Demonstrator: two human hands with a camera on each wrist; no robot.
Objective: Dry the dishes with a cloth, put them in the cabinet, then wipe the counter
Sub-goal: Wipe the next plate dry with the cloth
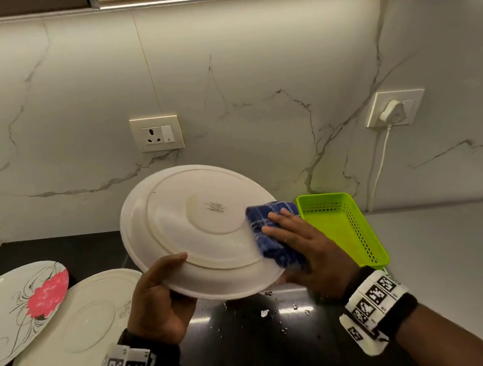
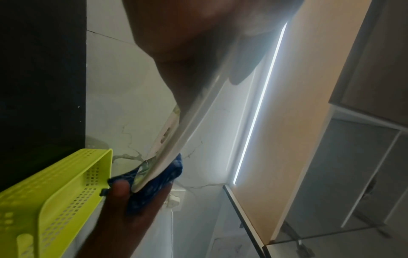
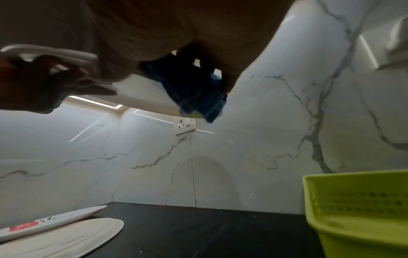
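you've got the white plate [image 1: 197,230] up in the air above the dark table [image 1: 253,347], tilted with its underside facing you, and your left hand [image 1: 157,300] grips the near rim, thumb over the back and fingers curled underneath. your right hand [image 1: 304,245] is wrapped round the bunched blue cloth [image 1: 271,239], pressing it on the right edge of the plate, and from the left wrist view the cloth looks folded over the rim so it catches both faces at once. that's a good way to do it imo: keep the cloth pinched over the rim and turn the plate through it with your left hand rather than chasing round with the right. then hit the foot ring in the middle of the back, water likes to sit in that groove. don't loosen the left grip, a wet plate held at one spot will probably want to slip. two more plates wait on the table at your left, a flower plate [image 1: 23,310] leaning on a plain plate [image 1: 70,331], and the green basket [image 1: 341,225] sits right behind your cloth hand, so watch your knuckles. there are crumbs [image 1: 267,312] on the table below for the wipe later.
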